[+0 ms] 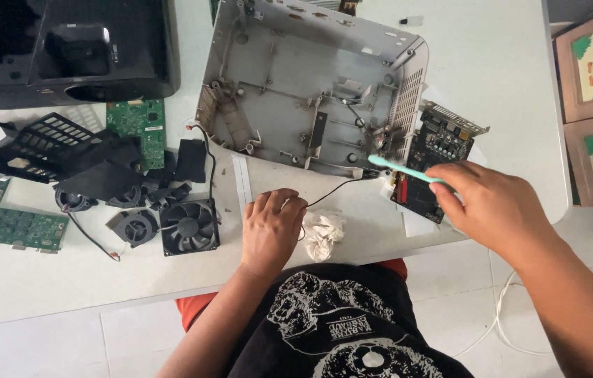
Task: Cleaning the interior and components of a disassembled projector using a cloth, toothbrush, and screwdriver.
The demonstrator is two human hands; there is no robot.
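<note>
The toothbrush [403, 169], pale green, sits right of centre in the frame, its head lying at the lower right corner of the open grey casing [296, 77], just beside the edge of a black circuit board [431, 164]. The right hand [496, 206] is closed around its handle. The left hand [272, 227], at lower centre, is curled narrow and pinches a thin black wire [335, 189] that runs up and right to that same corner.

To do this well, I judge short, light strokes are called for, with the bristles kept off the small parts on the board, and the wire held slack rather than pulled, since its far end looks fixed at the casing.

A crumpled white tissue [322, 234] lies on the counter [492, 63] touching the left hand. At left are a square black fan [189, 226], round blowers [133, 225], black plastic covers [65, 150] and green circuit boards [139, 126]; a black projector body [65, 45] fills the upper left. The circuit board stands close to the brush and crowds its sweep; the wire crosses the space between the hands.
</note>
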